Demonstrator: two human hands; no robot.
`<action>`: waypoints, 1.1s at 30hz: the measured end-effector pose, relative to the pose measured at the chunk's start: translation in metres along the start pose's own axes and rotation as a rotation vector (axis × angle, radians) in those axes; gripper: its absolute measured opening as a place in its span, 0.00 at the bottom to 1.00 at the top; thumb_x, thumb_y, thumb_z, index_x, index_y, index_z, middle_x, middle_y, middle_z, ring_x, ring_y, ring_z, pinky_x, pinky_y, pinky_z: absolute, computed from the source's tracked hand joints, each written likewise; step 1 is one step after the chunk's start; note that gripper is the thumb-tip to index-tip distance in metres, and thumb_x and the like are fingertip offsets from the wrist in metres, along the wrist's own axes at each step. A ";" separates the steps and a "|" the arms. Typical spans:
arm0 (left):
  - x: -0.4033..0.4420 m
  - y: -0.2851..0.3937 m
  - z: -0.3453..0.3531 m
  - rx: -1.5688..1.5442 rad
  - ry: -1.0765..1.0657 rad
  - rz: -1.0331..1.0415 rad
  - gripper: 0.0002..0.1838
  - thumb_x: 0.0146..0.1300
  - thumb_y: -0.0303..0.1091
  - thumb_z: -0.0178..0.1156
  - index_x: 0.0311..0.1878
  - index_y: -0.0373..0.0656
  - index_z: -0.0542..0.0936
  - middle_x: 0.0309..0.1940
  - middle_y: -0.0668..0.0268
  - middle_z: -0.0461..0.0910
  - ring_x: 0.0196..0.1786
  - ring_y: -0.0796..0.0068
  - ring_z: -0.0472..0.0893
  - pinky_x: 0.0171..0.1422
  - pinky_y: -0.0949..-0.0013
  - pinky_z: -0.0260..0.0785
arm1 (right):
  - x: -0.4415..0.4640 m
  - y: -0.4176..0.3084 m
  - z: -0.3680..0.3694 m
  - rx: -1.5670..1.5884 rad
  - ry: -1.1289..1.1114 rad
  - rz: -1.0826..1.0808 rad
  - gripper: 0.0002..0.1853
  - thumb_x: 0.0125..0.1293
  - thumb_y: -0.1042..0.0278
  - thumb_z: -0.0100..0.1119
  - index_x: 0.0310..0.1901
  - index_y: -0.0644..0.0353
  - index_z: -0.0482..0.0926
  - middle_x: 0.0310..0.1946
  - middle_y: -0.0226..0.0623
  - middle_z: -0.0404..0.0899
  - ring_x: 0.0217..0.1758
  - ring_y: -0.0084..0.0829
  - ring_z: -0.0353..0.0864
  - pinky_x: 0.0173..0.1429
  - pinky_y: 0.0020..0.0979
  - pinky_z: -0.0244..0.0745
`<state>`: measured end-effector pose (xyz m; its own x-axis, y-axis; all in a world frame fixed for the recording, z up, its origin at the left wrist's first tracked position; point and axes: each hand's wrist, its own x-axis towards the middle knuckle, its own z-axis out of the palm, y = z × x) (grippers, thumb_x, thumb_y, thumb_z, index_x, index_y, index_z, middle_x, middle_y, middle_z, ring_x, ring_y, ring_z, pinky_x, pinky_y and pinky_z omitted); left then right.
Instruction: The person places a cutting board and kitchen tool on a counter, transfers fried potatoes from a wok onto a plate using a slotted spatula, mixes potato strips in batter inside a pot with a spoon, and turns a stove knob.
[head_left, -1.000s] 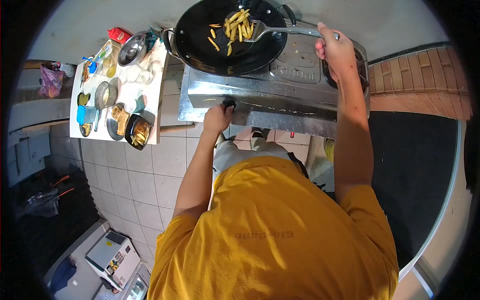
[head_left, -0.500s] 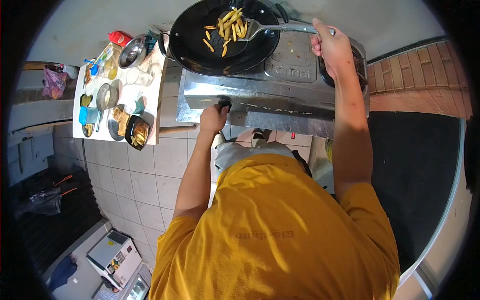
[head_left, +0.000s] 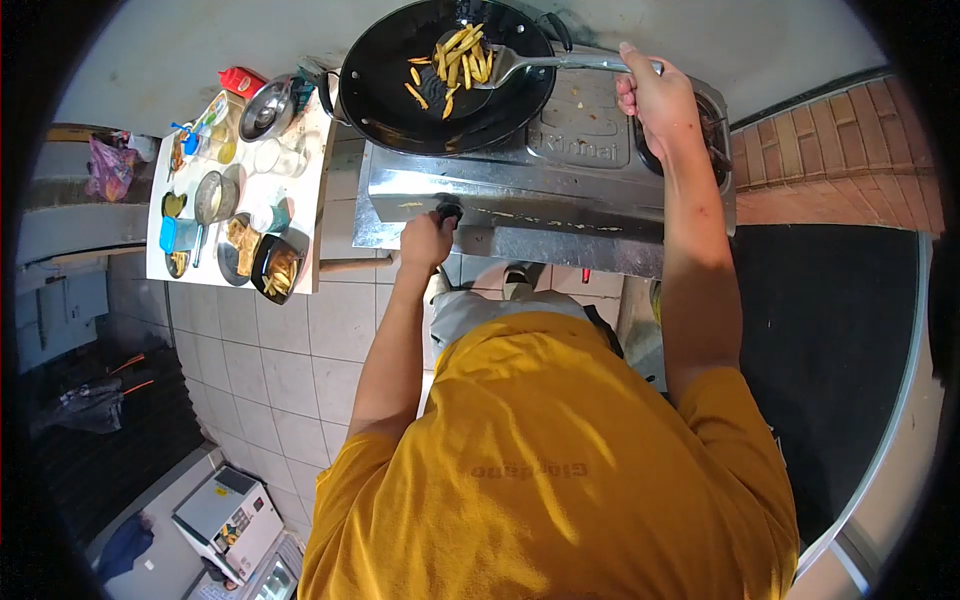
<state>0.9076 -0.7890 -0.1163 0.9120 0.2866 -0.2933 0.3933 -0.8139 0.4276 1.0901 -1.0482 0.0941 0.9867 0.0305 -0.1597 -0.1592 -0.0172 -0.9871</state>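
My left hand (head_left: 428, 240) is closed on a black stove knob (head_left: 449, 212) on the front of the metal stove (head_left: 520, 190). In my right hand (head_left: 658, 98) is the handle of a metal spatula (head_left: 580, 62). The spatula's blade rests inside a black wok (head_left: 400, 120), under or against a pile of fries (head_left: 462, 58). A few loose fries (head_left: 416, 96) lie left of the pile. The wok sits over the stove's left side, and its burner is hidden beneath it.
Left of the stove, a white table (head_left: 215, 262) holds a metal bowl (head_left: 267, 108), a small pan (head_left: 215, 198), a black bowl with fries (head_left: 278, 270), a plate with food (head_left: 240, 246) and jars. A second burner (head_left: 712, 135) is beside my right forearm.
The wok, fries and spatula have shifted slightly left in view, along with my right hand. My left hand is still on the knob and also appears slightly further left.
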 end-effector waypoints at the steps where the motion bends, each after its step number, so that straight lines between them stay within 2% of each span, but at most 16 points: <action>1: 0.001 -0.003 0.004 0.006 0.024 0.024 0.22 0.62 0.50 0.58 0.35 0.38 0.83 0.30 0.44 0.81 0.37 0.42 0.82 0.44 0.48 0.74 | 0.000 0.000 -0.001 0.000 0.002 -0.001 0.19 0.66 0.60 0.61 0.45 0.70 0.69 0.21 0.32 0.71 0.20 0.19 0.65 0.23 0.22 0.60; 4: 0.002 -0.004 0.004 -0.003 0.030 0.034 0.21 0.62 0.50 0.58 0.35 0.38 0.83 0.30 0.44 0.81 0.37 0.42 0.82 0.44 0.48 0.74 | 0.001 0.003 -0.003 0.017 -0.015 0.007 0.19 0.66 0.60 0.61 0.44 0.69 0.69 0.21 0.32 0.71 0.20 0.19 0.65 0.23 0.23 0.60; 6: 0.001 -0.003 0.003 -0.019 0.013 0.018 0.21 0.62 0.50 0.58 0.35 0.38 0.83 0.30 0.45 0.81 0.37 0.42 0.82 0.44 0.48 0.74 | 0.004 0.007 -0.005 0.011 -0.007 -0.009 0.17 0.66 0.59 0.59 0.39 0.69 0.72 0.21 0.34 0.74 0.19 0.20 0.67 0.24 0.24 0.63; 12: -0.002 -0.001 -0.001 -0.019 0.005 0.007 0.22 0.62 0.51 0.58 0.34 0.38 0.82 0.29 0.45 0.81 0.36 0.43 0.82 0.43 0.49 0.74 | 0.006 0.002 -0.006 0.047 -0.005 0.004 0.17 0.66 0.59 0.59 0.39 0.69 0.72 0.21 0.34 0.74 0.19 0.20 0.67 0.24 0.24 0.62; 13: -0.002 -0.001 -0.001 -0.034 -0.001 -0.001 0.23 0.62 0.53 0.58 0.34 0.38 0.83 0.29 0.45 0.81 0.36 0.43 0.82 0.43 0.49 0.74 | 0.006 0.000 -0.005 0.043 -0.011 0.004 0.17 0.66 0.59 0.59 0.39 0.69 0.72 0.21 0.34 0.74 0.19 0.20 0.67 0.24 0.24 0.62; 15: -0.003 0.004 -0.008 -0.059 -0.002 -0.016 0.25 0.62 0.55 0.58 0.35 0.38 0.83 0.28 0.45 0.81 0.36 0.44 0.82 0.43 0.50 0.74 | 0.007 -0.004 -0.001 0.078 -0.028 0.029 0.14 0.68 0.61 0.58 0.34 0.63 0.68 0.21 0.31 0.69 0.20 0.19 0.63 0.23 0.22 0.58; 17: -0.008 0.004 -0.011 -0.048 -0.042 -0.072 0.29 0.61 0.60 0.58 0.36 0.38 0.85 0.28 0.46 0.82 0.37 0.45 0.82 0.43 0.51 0.75 | 0.010 -0.003 0.003 0.070 -0.048 0.029 0.14 0.69 0.61 0.57 0.34 0.63 0.68 0.21 0.31 0.69 0.20 0.19 0.63 0.23 0.22 0.59; 18: -0.009 -0.001 -0.008 -0.055 0.000 -0.041 0.31 0.60 0.64 0.58 0.36 0.39 0.85 0.28 0.47 0.82 0.37 0.46 0.83 0.44 0.53 0.75 | 0.007 0.003 0.005 0.070 -0.056 0.038 0.14 0.69 0.61 0.57 0.33 0.63 0.68 0.22 0.31 0.70 0.20 0.19 0.64 0.23 0.22 0.60; 21: -0.018 -0.008 -0.014 -0.144 0.009 -0.006 0.33 0.59 0.66 0.57 0.33 0.38 0.85 0.29 0.46 0.83 0.38 0.46 0.83 0.45 0.54 0.75 | 0.006 0.019 0.012 0.059 -0.043 -0.011 0.14 0.69 0.61 0.56 0.33 0.64 0.69 0.22 0.32 0.71 0.21 0.19 0.66 0.24 0.21 0.63; 24: -0.018 -0.028 -0.004 -0.218 0.114 0.085 0.34 0.59 0.66 0.57 0.34 0.37 0.85 0.26 0.45 0.81 0.34 0.46 0.83 0.40 0.55 0.74 | 0.010 0.032 0.017 0.036 -0.072 -0.060 0.13 0.69 0.63 0.53 0.35 0.66 0.70 0.22 0.33 0.74 0.20 0.20 0.68 0.24 0.21 0.66; 27: -0.018 -0.040 -0.008 -0.147 0.058 0.142 0.33 0.59 0.65 0.57 0.30 0.37 0.85 0.28 0.47 0.82 0.38 0.46 0.83 0.45 0.54 0.74 | 0.049 0.044 0.012 0.045 -0.088 -0.057 0.13 0.70 0.63 0.52 0.36 0.67 0.71 0.22 0.34 0.75 0.20 0.20 0.69 0.24 0.21 0.67; 29: -0.016 -0.054 -0.003 -0.190 0.093 0.212 0.32 0.60 0.64 0.57 0.31 0.38 0.85 0.28 0.47 0.82 0.38 0.46 0.82 0.45 0.53 0.73 | 0.042 0.052 0.017 0.046 -0.110 -0.026 0.13 0.70 0.63 0.51 0.36 0.68 0.71 0.23 0.35 0.77 0.20 0.20 0.70 0.24 0.21 0.67; 31: -0.017 -0.060 -0.006 -0.210 0.050 0.246 0.32 0.59 0.64 0.57 0.32 0.38 0.85 0.29 0.46 0.82 0.38 0.46 0.82 0.45 0.53 0.73 | 0.017 0.043 0.026 -0.129 -0.041 -0.118 0.16 0.71 0.62 0.43 0.34 0.67 0.74 0.20 0.40 0.75 0.15 0.24 0.68 0.15 0.26 0.65; 33: -0.020 -0.065 -0.002 -0.211 0.090 0.258 0.33 0.59 0.65 0.57 0.32 0.37 0.85 0.28 0.47 0.82 0.37 0.47 0.82 0.44 0.54 0.73 | 0.005 0.037 0.035 -0.136 0.019 -0.166 0.15 0.71 0.64 0.42 0.32 0.67 0.74 0.18 0.37 0.73 0.15 0.23 0.68 0.15 0.25 0.65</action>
<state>0.8639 -0.7408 -0.1370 0.9875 0.1360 -0.0797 0.1550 -0.7459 0.6478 1.0882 -1.0135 0.0559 0.9997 0.0248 0.0065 0.0101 -0.1480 -0.9889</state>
